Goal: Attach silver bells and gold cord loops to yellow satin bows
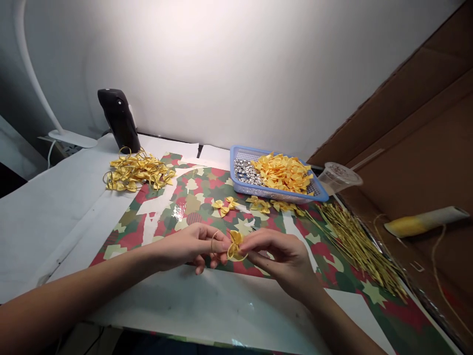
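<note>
Between my two hands a small yellow satin bow (235, 245) hangs with a thin gold cord loop (232, 254) around its middle. My left hand (190, 245) pinches the cord at the bow's left side, and a second gold strand curves over its fingers (213, 240). My right hand (279, 252) pinches the bow from the right. Several finished bows (223, 207) lie just beyond my hands on a camouflage-and-star patterned sheet (192, 204). The bow's knot is partly hidden by my fingertips.
A blue plastic basket (273, 190) holds yellow bows and silver beads. Gold-corded bows (136, 170) lie heaped at left, gold wire ties (354, 246) at right. Nearby are a black device (118, 120), a clear plastic cup (338, 177), and a cardboard wall (406, 123).
</note>
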Action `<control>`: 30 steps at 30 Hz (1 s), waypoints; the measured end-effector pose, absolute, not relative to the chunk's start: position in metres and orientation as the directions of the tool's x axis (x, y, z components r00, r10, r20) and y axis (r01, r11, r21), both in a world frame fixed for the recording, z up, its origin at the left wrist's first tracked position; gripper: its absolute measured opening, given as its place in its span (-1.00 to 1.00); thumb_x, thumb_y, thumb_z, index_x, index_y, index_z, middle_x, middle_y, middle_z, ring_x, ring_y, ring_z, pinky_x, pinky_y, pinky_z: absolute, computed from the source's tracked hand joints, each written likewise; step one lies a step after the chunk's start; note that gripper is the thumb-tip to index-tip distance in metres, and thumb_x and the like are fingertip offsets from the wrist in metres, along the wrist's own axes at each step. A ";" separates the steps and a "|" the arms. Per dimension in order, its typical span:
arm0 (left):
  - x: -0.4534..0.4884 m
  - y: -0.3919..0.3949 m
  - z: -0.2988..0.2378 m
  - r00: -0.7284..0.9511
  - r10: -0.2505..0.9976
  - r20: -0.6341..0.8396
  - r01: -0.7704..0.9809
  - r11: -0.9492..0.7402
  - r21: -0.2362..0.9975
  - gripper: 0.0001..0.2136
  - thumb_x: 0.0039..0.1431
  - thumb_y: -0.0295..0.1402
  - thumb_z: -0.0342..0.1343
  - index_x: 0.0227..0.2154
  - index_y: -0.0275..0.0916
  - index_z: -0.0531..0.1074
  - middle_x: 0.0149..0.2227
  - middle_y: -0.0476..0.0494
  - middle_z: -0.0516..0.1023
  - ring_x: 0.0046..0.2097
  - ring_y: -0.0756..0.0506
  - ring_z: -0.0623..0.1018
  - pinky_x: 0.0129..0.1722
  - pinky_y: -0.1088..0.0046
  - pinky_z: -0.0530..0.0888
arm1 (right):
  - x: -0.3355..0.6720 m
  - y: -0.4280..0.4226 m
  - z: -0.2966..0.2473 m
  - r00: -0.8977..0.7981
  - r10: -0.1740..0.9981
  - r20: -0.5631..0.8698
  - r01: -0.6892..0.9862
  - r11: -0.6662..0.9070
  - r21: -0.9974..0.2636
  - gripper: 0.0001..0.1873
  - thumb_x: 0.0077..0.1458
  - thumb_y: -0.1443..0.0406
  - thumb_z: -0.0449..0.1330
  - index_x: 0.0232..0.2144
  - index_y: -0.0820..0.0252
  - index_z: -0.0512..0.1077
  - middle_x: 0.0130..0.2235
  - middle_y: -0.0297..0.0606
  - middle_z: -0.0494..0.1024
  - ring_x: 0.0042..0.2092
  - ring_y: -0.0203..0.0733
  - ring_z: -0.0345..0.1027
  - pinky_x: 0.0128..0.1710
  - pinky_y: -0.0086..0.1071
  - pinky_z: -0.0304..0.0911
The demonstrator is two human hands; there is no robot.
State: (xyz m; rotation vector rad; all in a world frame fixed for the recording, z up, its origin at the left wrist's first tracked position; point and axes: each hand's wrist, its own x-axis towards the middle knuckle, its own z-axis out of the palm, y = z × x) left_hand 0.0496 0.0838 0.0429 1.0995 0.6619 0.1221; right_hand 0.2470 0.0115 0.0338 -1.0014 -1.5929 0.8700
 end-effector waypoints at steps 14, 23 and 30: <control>0.052 0.078 0.041 0.763 0.504 -0.404 0.184 0.430 0.884 -0.76 0.00 -0.17 0.24 -0.42 -0.25 0.45 -0.47 -0.02 0.51 -0.41 0.01 0.50 -0.56 0.59 0.42 | 0.244 0.013 0.038 -0.097 0.932 0.349 0.269 0.363 -0.892 -0.95 0.00 0.35 0.28 -0.43 0.11 0.56 -0.45 -0.25 0.62 -0.44 -0.18 0.48 -0.46 -0.34 0.43; 0.054 0.076 0.037 0.636 0.732 -0.242 0.112 0.223 0.968 -0.82 0.01 -0.24 0.24 -0.46 -0.27 0.51 -0.45 -0.07 0.57 -0.42 0.00 0.52 -0.49 0.56 0.45 | 0.244 0.015 0.033 -0.005 0.997 0.077 0.180 0.076 -0.981 -0.89 -0.05 0.23 0.32 -0.45 0.14 0.56 -0.43 -0.28 0.60 -0.44 -0.23 0.44 -0.50 -0.41 0.38; 0.055 0.072 0.036 0.591 0.787 -0.179 0.146 0.114 0.983 -0.85 0.03 -0.28 0.23 -0.43 -0.27 0.56 -0.44 -0.09 0.59 -0.39 -0.02 0.56 -0.43 0.55 0.49 | 0.240 0.018 0.037 -0.018 0.997 -0.075 0.056 -0.074 -0.996 -0.85 -0.10 0.20 0.34 -0.48 0.16 0.57 -0.48 -0.31 0.56 -0.47 -0.30 0.38 -0.49 -0.46 0.35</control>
